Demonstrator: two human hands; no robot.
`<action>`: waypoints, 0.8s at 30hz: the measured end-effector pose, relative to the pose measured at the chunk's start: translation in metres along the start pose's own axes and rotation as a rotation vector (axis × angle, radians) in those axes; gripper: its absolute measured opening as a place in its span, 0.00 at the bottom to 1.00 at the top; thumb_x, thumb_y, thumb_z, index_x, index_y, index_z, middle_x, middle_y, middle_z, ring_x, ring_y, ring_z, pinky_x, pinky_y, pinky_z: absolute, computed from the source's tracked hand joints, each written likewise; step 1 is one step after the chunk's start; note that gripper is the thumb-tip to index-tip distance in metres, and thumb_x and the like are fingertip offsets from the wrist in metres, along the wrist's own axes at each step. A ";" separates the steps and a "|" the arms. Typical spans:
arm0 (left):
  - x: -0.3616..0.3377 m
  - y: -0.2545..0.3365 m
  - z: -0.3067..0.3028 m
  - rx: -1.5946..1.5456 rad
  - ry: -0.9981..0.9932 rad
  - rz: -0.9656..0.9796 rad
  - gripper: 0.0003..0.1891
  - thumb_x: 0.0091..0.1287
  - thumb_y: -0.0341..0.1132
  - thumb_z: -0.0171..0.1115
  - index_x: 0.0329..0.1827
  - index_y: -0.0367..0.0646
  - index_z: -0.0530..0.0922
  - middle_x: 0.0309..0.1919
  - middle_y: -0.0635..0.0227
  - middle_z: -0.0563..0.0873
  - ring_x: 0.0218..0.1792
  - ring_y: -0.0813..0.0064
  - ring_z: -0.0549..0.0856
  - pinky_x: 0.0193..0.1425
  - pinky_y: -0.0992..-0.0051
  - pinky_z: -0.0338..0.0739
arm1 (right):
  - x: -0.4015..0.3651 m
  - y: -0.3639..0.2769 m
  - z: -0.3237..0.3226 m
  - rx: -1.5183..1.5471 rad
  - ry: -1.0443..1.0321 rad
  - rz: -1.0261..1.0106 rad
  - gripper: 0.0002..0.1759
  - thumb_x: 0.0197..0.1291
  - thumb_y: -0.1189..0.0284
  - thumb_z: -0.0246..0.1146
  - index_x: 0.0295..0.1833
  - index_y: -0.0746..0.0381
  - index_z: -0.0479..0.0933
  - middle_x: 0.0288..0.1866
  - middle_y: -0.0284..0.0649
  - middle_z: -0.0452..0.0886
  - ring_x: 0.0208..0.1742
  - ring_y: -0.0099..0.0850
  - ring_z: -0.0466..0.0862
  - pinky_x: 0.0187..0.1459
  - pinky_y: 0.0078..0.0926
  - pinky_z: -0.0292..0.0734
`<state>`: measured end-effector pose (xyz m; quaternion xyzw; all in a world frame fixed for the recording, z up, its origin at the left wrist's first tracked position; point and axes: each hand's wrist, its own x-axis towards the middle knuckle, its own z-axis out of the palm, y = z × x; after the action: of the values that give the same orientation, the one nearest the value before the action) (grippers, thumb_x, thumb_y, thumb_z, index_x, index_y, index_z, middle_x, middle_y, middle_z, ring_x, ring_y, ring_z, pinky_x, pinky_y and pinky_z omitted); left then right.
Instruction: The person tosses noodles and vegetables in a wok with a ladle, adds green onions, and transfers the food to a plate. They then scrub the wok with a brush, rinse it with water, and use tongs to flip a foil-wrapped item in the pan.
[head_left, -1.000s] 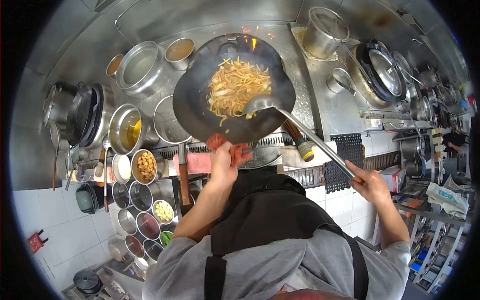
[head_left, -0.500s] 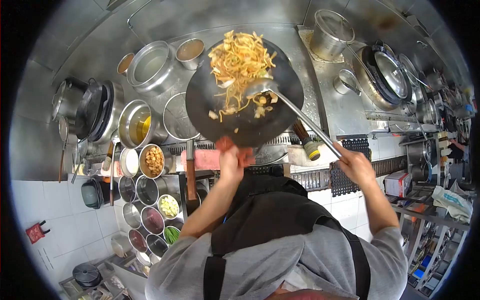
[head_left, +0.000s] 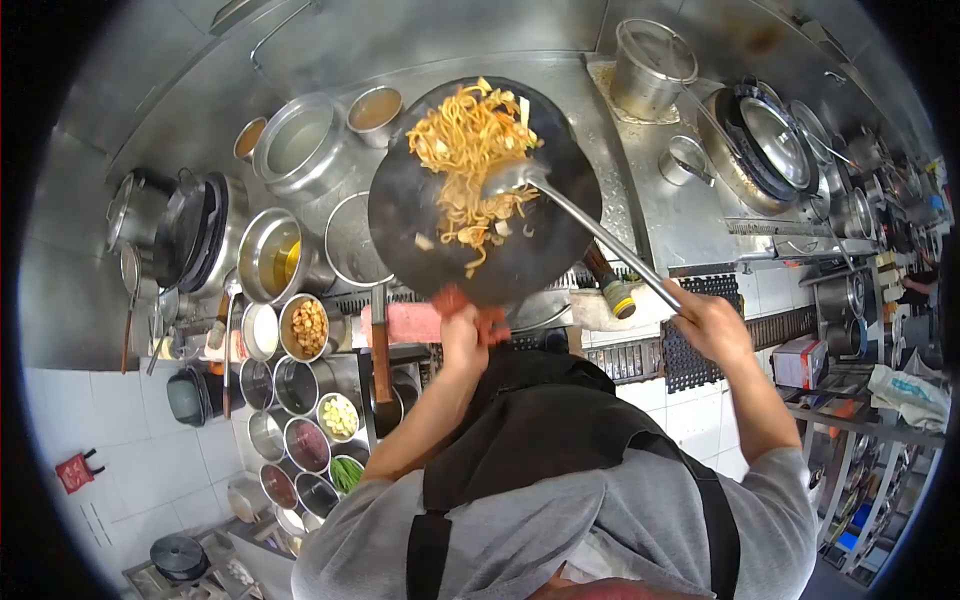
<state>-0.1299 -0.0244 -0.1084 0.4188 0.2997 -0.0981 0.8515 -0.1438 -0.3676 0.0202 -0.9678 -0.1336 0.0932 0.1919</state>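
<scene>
A black wok (head_left: 400, 235) with noodles (head_left: 470, 130) and pale vegetable pieces is in front of me. My left hand (head_left: 464, 338) is closed around a red cloth (head_left: 490, 325) at the wok's near edge; the wok's handle is hidden under it. In my right hand (head_left: 714, 327) is the long handle of a metal ladle (head_left: 610, 240). The ladle's bowl rests against the right side of the noodles inside the wok. The noodles are slightly blurred.
Left of the wok are a strainer (head_left: 333, 245), a pot with yellow oil (head_left: 240, 262) and several ingredient containers. A brush (head_left: 618, 297) lies to the right of the wok's near edge. Lidded pot (head_left: 617, 90) and stacked pans stand at the right.
The noodles have dropped lower and more compactly into the wok, with some sliding toward its near side. The wok and ladle have shifted slightly left.
</scene>
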 end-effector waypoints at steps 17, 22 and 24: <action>0.011 0.024 0.012 -0.112 -0.063 0.125 0.12 0.62 0.29 0.48 0.48 0.46 0.73 0.31 0.61 0.81 0.32 0.69 0.83 0.25 0.63 0.81 | 0.003 0.005 -0.023 0.055 -0.061 -0.034 0.30 0.50 0.76 0.62 0.63 0.57 0.72 0.29 0.49 0.81 0.32 0.47 0.82 0.37 0.39 0.77; 0.124 0.034 0.019 -0.048 -0.129 0.059 0.09 0.62 0.26 0.45 0.45 0.40 0.68 0.35 0.55 0.78 0.34 0.58 0.83 0.28 0.59 0.82 | 0.059 0.024 0.011 0.010 -0.025 -0.062 0.29 0.52 0.75 0.63 0.63 0.53 0.72 0.27 0.51 0.79 0.26 0.45 0.80 0.32 0.39 0.73; 0.131 0.015 0.012 -0.010 -0.121 0.004 0.20 0.63 0.27 0.44 0.59 0.46 0.65 0.49 0.54 0.79 0.37 0.61 0.84 0.30 0.56 0.81 | 0.079 0.026 0.041 -0.050 0.055 -0.109 0.29 0.53 0.74 0.62 0.64 0.53 0.71 0.28 0.52 0.79 0.28 0.47 0.80 0.35 0.41 0.74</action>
<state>-0.0131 -0.0134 -0.1708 0.4085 0.2473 -0.1202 0.8703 -0.0724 -0.3533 -0.0379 -0.9657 -0.1832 0.0527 0.1761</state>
